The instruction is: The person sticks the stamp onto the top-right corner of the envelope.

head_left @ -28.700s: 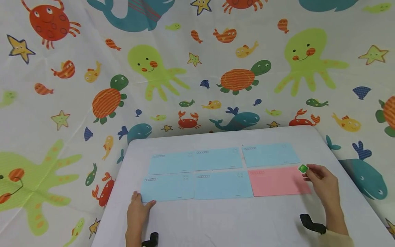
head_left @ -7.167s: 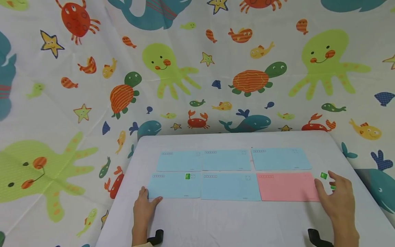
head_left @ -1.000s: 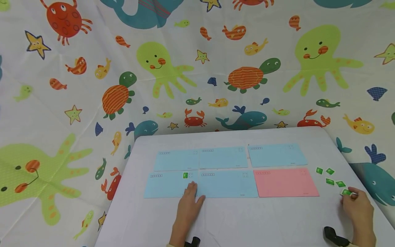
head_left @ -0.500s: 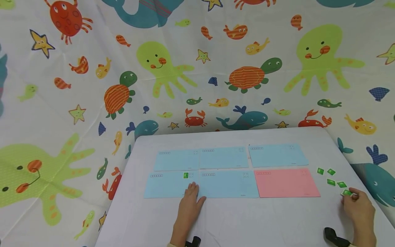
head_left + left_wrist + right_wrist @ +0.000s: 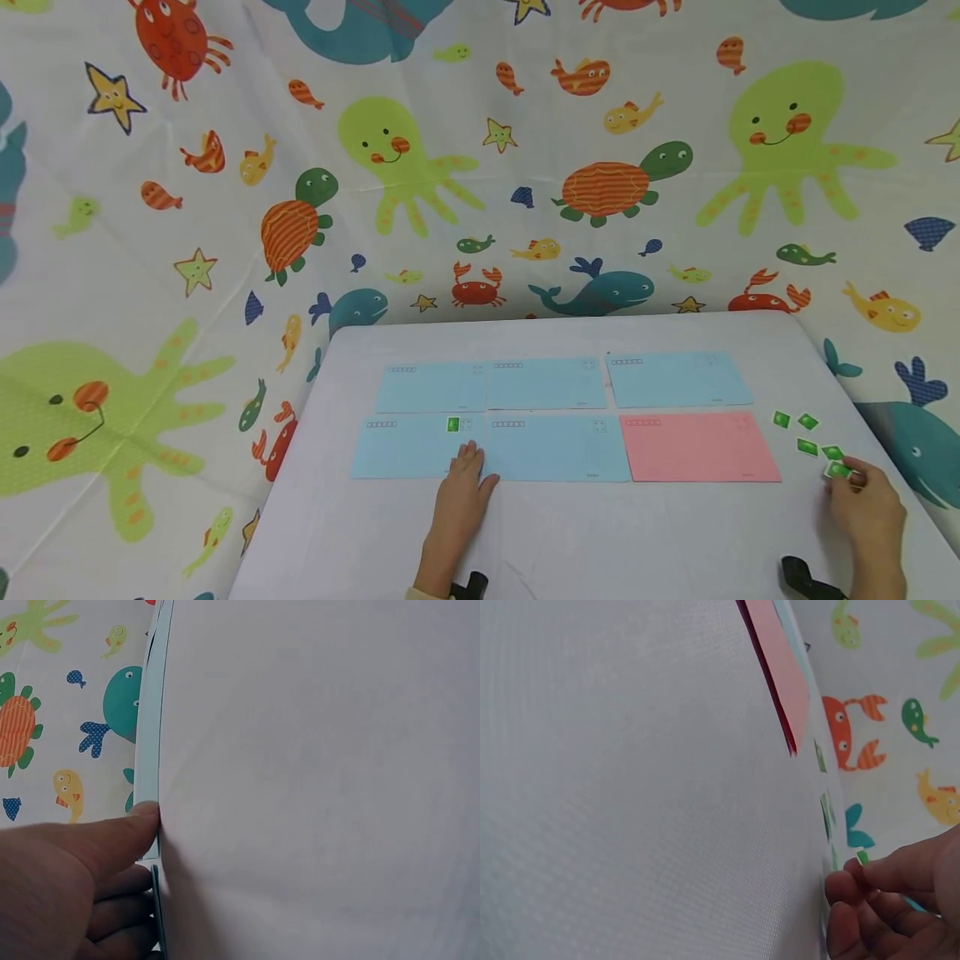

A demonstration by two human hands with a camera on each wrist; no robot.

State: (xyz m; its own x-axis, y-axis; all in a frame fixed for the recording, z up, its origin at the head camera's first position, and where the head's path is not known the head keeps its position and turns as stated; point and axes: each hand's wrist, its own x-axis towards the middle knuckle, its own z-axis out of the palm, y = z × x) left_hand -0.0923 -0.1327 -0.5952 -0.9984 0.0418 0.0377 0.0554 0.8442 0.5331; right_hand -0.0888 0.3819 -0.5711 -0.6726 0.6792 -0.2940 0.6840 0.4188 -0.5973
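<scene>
Several blue envelopes [image 5: 551, 448] and one pink envelope [image 5: 697, 450] lie in two rows on the white table. My left hand [image 5: 459, 500] rests with extended fingers on the lower edges where the two front blue envelopes meet; its thumb [image 5: 124, 836] touches a blue edge in the left wrist view. One green stamp [image 5: 453, 425] lies on the front left envelope, beside its printed corner square. At the right my right hand [image 5: 870, 507] pinches another green stamp [image 5: 837, 470] between thumb and finger; only a sliver of this green stamp [image 5: 863, 857] shows in the right wrist view.
Several loose green stamps [image 5: 807, 447] lie right of the pink envelope, close to my right hand. A patterned sea-animal cloth [image 5: 420, 167] hangs behind the white table [image 5: 600, 542]. Black wrist mounts [image 5: 810, 579] show below both hands.
Since about seven seconds ago, my left hand has moved right, to between the front envelopes, and more stamps lie at the right. Over the last second both hands stay nearly still.
</scene>
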